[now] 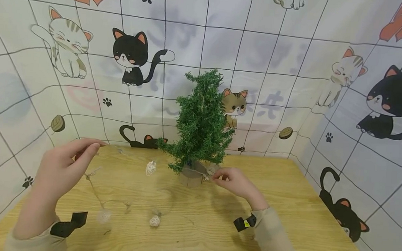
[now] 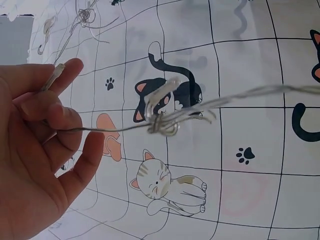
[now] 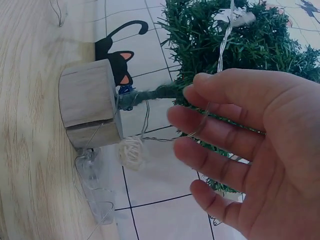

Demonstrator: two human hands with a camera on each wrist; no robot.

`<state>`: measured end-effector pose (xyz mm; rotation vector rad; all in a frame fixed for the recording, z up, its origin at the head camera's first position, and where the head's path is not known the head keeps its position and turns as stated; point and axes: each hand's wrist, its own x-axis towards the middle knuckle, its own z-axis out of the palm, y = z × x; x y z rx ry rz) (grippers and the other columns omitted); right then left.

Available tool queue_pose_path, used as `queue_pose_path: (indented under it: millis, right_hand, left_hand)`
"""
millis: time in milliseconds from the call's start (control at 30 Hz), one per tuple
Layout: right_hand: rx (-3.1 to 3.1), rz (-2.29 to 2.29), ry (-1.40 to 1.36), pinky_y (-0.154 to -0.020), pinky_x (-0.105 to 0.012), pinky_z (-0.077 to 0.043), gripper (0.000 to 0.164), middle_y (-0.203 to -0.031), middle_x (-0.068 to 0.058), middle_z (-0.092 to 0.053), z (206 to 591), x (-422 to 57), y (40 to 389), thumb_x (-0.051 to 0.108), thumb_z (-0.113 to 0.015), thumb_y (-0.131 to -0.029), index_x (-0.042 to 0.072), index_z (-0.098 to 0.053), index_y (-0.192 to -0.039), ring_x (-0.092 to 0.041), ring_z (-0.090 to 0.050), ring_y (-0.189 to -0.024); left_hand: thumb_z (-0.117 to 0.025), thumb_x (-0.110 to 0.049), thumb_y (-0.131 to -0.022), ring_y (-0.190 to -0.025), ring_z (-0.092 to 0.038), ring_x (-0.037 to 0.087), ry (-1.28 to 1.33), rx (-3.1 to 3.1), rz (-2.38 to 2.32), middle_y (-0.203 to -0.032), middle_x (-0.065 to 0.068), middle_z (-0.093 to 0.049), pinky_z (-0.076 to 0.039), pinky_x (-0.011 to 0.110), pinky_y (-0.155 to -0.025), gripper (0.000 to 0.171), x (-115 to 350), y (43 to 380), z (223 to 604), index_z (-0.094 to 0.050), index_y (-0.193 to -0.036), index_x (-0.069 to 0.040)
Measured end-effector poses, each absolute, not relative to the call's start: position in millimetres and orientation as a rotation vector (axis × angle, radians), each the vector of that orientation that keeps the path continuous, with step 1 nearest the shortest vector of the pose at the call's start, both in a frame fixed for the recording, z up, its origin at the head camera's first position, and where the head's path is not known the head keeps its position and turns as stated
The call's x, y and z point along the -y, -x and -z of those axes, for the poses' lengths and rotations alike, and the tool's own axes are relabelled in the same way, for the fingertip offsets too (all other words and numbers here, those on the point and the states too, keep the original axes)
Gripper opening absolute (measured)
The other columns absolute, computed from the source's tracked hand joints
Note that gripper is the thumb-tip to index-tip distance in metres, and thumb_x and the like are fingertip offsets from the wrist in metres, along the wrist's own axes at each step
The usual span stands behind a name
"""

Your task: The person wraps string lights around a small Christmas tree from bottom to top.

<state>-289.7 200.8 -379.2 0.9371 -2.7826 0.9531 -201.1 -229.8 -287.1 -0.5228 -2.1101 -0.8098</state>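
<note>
One green tree (image 1: 203, 118) stands in one wooden base (image 1: 188, 180) near the tabletop's (image 1: 291, 227) far edge. The left grip (image 1: 61, 167), toward the left edge, pinches wire of the light string (image 2: 162, 122), which leads toward the tree. The right grip (image 1: 237, 183), just beside the base, pinches wire too. At least four white balls (image 1: 155, 221) show, two toward the near edge.

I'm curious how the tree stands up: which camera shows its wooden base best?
Right wrist view: the wooden base looks large, with its dark slit visible. The head view shows it smaller, beneath branches; the left wrist view doesn't.
</note>
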Motion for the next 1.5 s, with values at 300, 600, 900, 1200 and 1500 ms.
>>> queue_pose_path:
  millis: [300,600,900,1200,1500]
  right_hand:
    - [2.666,-0.963,-0.892,-0.069,-0.033,-0.048,0.009,-0.099,0.009,-0.066,377.7,-191.6,283.6,0.022,-0.064,-0.095,0.02,-0.073,-0.098,-0.011,-0.057,-0.083]
    - [2.511,-0.963,-0.778,-0.061,-0.029,-0.041,0.008,-0.086,0.01,-0.055,377.2,-179.3,277.1,0.019,-0.068,-0.092,0.017,-0.074,-0.097,-0.014,-0.048,-0.071]
    - [2.447,-0.979,-0.741,-0.057,-0.028,-0.043,0.008,-0.084,0.013,-0.061,365.7,-156.5,271.3,0.02,-0.069,-0.092,0.02,-0.073,-0.098,-0.005,-0.05,-0.067]
    - [2.315,-0.979,-0.754,-0.056,-0.025,-0.046,0.01,-0.085,0.008,-0.066,355.9,-111.1,269.2,0.017,-0.07,-0.09,0.012,-0.075,-0.097,-0.005,-0.054,-0.065]
    - [2.413,-0.783,-0.755,-0.077,-0.031,-0.047,0.015,-0.091,0.009,-0.07,354.6,-69.2,269.9,0.028,-0.065,-0.094,0.019,-0.075,-0.101,-0.006,-0.051,-0.066]
  left_hand:
    - [-0.06,-0.013,-0.097,-0.052,-0.039,-0.001,0.312,2.083,0.91,-0.073,-0.026,-0.056,-0.029,0.019,-0.048,0.016,237.6,203.1,284.3,-0.075,-0.102,-0.011]
    - [-0.06,-0.014,-0.097,-0.044,-0.033,0.004,0.23,2.012,0.995,-0.064,-0.018,-0.055,-0.024,0.025,-0.043,0.017,239.4,203.3,280.0,-0.075,-0.101,-0.007]
    - [-0.061,-0.018,-0.097,-0.039,-0.03,0.006,0.143,1.966,1.071,-0.054,-0.008,-0.049,-0.026,0.024,-0.046,0.019,241.3,202.1,278.7,-0.075,-0.102,-0.005]
    - [-0.06,-0.017,-0.097,-0.047,-0.036,0.005,0.134,1.952,1.083,-0.058,-0.01,-0.053,-0.03,0.021,-0.054,0.02,240.4,199.6,278.4,-0.075,-0.102,-0.005]
    - [-0.061,-0.014,-0.097,-0.043,-0.034,0.004,0.143,1.923,1.08,-0.056,-0.011,-0.051,-0.029,0.02,-0.051,0.019,243.8,198.0,280.7,-0.075,-0.1,-0.003]
